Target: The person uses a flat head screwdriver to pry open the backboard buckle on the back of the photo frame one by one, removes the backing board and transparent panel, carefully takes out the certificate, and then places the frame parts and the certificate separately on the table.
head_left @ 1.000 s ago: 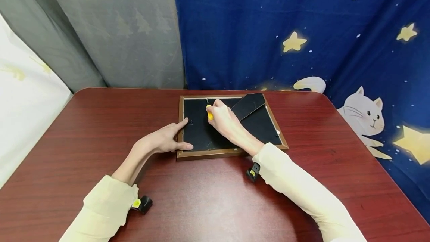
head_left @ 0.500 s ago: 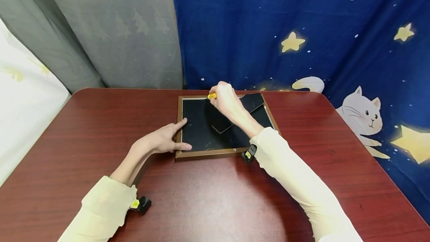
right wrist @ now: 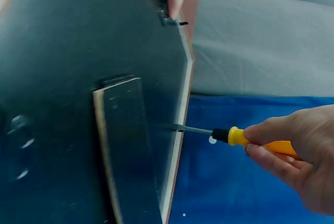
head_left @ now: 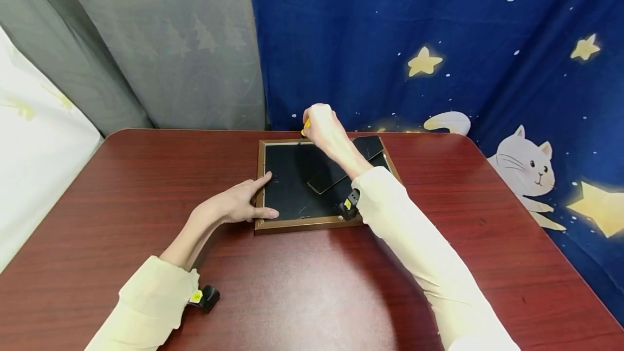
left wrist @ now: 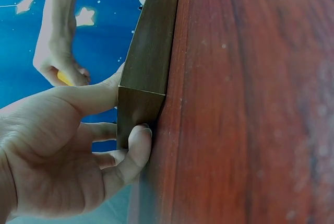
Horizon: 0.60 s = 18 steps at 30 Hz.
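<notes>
A rectangular brown-rimmed, black-backed frame (head_left: 292,196) with a slanting, flat black stand flap (right wrist: 128,140) lies back up on a red-brown wood-grain table (head_left: 146,205), a slim yellow-handled metal screwdriver (right wrist: 235,136) tilted, its tip at the far inner edge

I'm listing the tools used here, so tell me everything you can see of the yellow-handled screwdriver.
The screwdriver has a glossy yellow handle that looks like plastic, a black collar and a slim metal shaft narrowing to a flat-looking, slightly blurred tip. The right hand grips the handle and hides part of it. In the head view, the tool is tilted, handle up, at the far side of the frame. Its tip is at that side's inner edge; exactly what it touches there is unclear.
</notes>
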Available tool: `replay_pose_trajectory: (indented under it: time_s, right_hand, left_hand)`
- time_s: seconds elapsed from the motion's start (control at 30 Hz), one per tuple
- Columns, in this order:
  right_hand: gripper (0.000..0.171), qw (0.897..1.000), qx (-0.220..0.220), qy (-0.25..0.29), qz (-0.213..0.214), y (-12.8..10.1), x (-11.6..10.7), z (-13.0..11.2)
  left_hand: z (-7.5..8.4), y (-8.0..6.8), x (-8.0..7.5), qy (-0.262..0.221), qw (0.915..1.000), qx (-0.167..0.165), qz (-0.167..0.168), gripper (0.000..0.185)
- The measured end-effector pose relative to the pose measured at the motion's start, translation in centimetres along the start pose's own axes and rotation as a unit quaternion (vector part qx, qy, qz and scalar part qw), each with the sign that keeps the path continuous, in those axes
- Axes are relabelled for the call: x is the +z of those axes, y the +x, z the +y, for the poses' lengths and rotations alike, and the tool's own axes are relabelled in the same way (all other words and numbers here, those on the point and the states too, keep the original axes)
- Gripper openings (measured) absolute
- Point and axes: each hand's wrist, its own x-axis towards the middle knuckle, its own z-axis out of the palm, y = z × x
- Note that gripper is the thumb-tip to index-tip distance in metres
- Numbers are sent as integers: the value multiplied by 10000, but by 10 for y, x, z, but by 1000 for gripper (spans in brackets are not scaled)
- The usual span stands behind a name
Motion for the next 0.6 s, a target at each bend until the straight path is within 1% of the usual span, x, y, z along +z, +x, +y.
replay_pose_trajectory:
  time_s: [0.07,0.33,0.47,0.6]
  right_hand:
    - [16,9999,-82,35,56,-6,2,3]
    - [12,9977,-459,78,502,-36,11,16]
    - [13,9969,-559,95,540,-40,12,17]
    - [13,9969,-576,143,521,-37,13,16]
  left_hand:
    - [0,0,1,-22,10000,-19,-20,103]
    - [1,1,3,-21,10000,-19,-31,104]
    - [2,1,1,-26,9999,-93,-37,104]
    - [1,1,0,-28,9999,-110,-36,104]
